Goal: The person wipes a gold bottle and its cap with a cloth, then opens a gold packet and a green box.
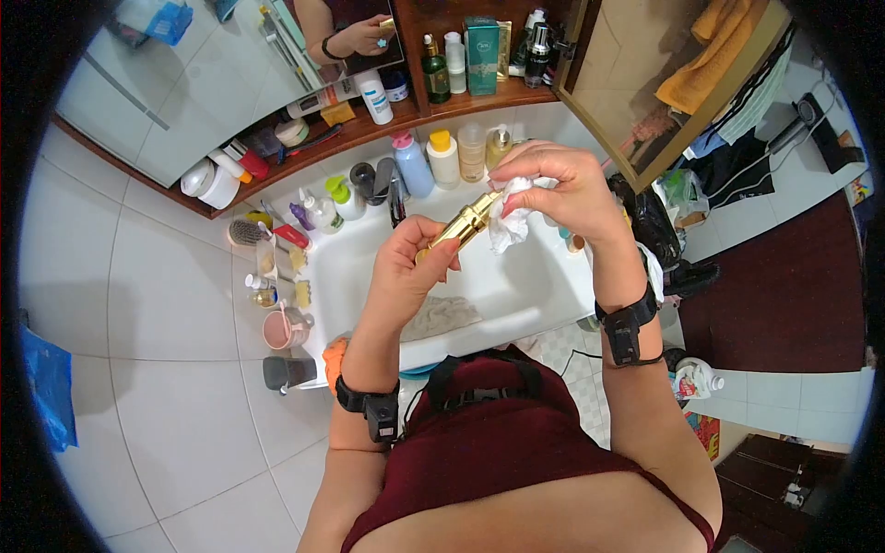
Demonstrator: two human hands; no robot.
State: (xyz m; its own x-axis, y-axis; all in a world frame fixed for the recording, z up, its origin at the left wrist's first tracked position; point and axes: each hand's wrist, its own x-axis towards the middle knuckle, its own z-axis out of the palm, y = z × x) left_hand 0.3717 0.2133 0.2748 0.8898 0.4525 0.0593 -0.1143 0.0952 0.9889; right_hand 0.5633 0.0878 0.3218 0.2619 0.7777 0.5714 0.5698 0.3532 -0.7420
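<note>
Gold bottle (468,219): shiny, slim, cylindrical, metallic-looking, held tilted above the smooth white sink (530,276). White tissue (510,224), soft and crumpled, bunched against its upper end. Greyish cloth (441,316), rumpled, in the basin. Left hand (408,258) closed round the bottle's lower part, thumb along its side, forearm angled up from below. Right hand (562,192) pinches the tissue from above, wrist bent, fingers curled inward. Hands near each other, apart.
</note>
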